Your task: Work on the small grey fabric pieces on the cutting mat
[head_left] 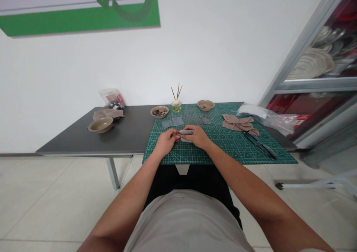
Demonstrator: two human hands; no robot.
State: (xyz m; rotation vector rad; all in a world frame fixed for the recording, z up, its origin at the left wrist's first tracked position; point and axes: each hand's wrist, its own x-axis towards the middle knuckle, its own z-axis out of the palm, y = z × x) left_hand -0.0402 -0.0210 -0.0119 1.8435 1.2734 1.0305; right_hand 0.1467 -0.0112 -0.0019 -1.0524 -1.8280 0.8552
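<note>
Both my hands are together over the green cutting mat (223, 148), near its front edge. Between them is a small, soft grey cloth piece (186, 132), possibly a little pouch. My right hand (198, 137) grips it between thumb and fingers. The fingers of my left hand (167, 140) are pinched at its left end. Just beyond my hands, two flat grey see-through pieces (177, 121) lie side by side on the mat. Another grey piece (205, 120) rests farther right. A tan bowl (160, 116) with dark and brownish pebble-like bits stands behind my left hand.
A reed diffuser (176, 106) and a second tan bowl (205, 109) stand at the back. To the right lie a crumpled brown cloth (240, 122), black-handled glasses-like tool (259, 146) and plastic bag (267, 118). Leftward are a bowl (100, 129) and clear container (111, 96).
</note>
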